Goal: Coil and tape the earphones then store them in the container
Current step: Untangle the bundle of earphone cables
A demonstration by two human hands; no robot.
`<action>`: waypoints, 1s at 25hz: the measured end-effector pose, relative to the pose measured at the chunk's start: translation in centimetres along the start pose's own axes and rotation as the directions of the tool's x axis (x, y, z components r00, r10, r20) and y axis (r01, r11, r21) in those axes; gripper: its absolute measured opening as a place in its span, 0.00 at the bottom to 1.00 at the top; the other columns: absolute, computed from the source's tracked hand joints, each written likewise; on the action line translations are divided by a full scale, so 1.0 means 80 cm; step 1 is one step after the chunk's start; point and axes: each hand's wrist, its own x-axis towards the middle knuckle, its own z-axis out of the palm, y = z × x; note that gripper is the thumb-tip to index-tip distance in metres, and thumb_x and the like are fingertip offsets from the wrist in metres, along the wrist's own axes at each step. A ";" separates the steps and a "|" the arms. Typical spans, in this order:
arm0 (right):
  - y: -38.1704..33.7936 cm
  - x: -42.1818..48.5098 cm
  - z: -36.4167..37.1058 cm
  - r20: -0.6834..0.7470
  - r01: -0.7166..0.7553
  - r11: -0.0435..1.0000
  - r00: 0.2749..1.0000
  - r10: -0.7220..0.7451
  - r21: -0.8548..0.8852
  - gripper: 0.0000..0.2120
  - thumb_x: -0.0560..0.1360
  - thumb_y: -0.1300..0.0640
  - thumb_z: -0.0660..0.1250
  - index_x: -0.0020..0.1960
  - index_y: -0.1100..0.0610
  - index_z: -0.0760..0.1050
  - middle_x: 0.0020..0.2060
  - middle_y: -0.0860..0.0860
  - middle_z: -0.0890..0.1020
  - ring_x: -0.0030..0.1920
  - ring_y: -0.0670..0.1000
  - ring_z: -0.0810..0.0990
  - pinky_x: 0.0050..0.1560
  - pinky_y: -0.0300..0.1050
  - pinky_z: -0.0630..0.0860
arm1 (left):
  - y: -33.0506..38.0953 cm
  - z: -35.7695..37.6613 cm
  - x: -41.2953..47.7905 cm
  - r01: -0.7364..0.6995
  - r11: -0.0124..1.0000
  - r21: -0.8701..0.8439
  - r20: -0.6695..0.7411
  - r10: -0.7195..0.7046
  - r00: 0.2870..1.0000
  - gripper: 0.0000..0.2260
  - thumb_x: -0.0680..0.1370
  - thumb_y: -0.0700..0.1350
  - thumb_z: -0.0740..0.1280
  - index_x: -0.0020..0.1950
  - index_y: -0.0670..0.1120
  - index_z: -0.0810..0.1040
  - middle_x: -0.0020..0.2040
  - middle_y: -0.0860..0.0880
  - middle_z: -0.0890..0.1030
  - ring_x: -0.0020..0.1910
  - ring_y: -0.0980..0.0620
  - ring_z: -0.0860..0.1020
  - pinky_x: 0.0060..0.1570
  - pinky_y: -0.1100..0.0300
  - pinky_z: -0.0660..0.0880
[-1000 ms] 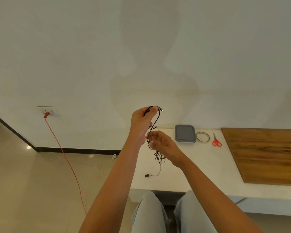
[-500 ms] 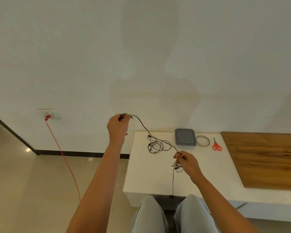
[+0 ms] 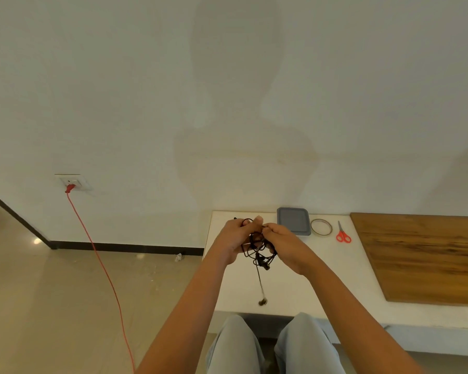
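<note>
Black wired earphones (image 3: 258, 253) hang in loose loops between my two hands above the white table (image 3: 316, 279). My left hand (image 3: 234, 238) grips the cable bundle from the left, and my right hand (image 3: 280, 242) pinches it from the right; the fingertips almost touch. One earbud dangles on a strand below the hands, blurred. A grey lidded container (image 3: 293, 220) sits at the table's far edge, just behind my right hand. A roll of clear tape (image 3: 321, 227) lies right of it.
Red-handled scissors (image 3: 342, 233) lie right of the tape. A wooden board (image 3: 427, 257) covers the table's right part. A red cable (image 3: 97, 263) runs from a wall socket (image 3: 72, 182) down across the floor at left. My knees show below the table's front edge.
My hands were spread apart with the cable stretched between them; they have now come together at the table's far left, gathering the earphones into a bunch. The view has tilted slightly.
</note>
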 end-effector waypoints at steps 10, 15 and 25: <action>0.011 -0.003 -0.017 -0.097 -0.008 0.978 0.995 0.029 0.207 0.13 0.71 0.70 0.71 0.55 0.66 0.78 0.43 0.59 0.84 0.41 0.53 0.84 0.48 0.43 0.81 | 0.007 -0.021 -0.007 -0.362 0.896 0.259 -0.243 0.423 0.873 0.17 0.74 0.38 0.69 0.33 0.46 0.62 0.33 0.43 0.75 0.32 0.49 0.79 0.38 0.49 0.79; 0.018 -0.006 -0.019 -0.203 -0.027 0.919 0.972 0.116 0.394 0.06 0.74 0.65 0.70 0.50 0.65 0.78 0.37 0.59 0.83 0.32 0.51 0.81 0.36 0.41 0.80 | 0.011 -0.029 -0.009 -0.427 0.894 0.134 -0.325 0.447 0.833 0.17 0.77 0.33 0.63 0.34 0.45 0.59 0.29 0.55 0.74 0.27 0.52 0.71 0.31 0.56 0.73; 0.014 0.000 -0.024 -0.193 0.052 0.668 0.971 0.139 0.742 0.15 0.79 0.57 0.62 0.34 0.57 0.70 0.30 0.54 0.71 0.37 0.54 0.74 0.41 0.47 0.74 | 0.005 -0.033 -0.014 -0.411 0.867 0.283 -0.372 0.494 0.786 0.09 0.77 0.40 0.67 0.40 0.44 0.69 0.34 0.54 0.73 0.32 0.54 0.67 0.32 0.66 0.66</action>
